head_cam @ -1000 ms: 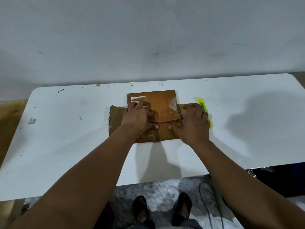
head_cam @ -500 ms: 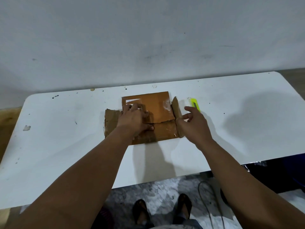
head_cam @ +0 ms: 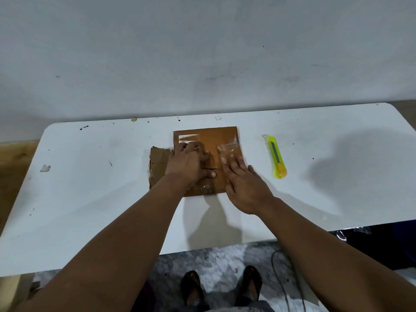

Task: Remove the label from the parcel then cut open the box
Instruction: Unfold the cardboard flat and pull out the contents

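A flattened brown cardboard box (head_cam: 210,140) lies in the middle of the white table (head_cam: 90,188), with clear tape wrinkled on its top. A side flap (head_cam: 158,161) sticks out flat to the left. My left hand (head_cam: 189,164) presses down on the box's left half, fingers curled on the cardboard. My right hand (head_cam: 244,181) lies flat on the box's right side, fingers spread over the folded-in right flap and the crumpled tape (head_cam: 228,149). A yellow-green utility knife (head_cam: 276,156) rests on the table to the right of the box, a short gap from my right hand.
A grey wall stands right behind the table's far edge. A small scrap (head_cam: 45,168) lies at the table's left. Below the near edge I see my feet in dark sandals (head_cam: 221,287) and a cable (head_cam: 283,282) on the marbled floor.
My right hand folded the box's right flap up and over onto the top and now presses it flat. The knife, earlier under my fingers, lies uncovered. My left hand stayed put.
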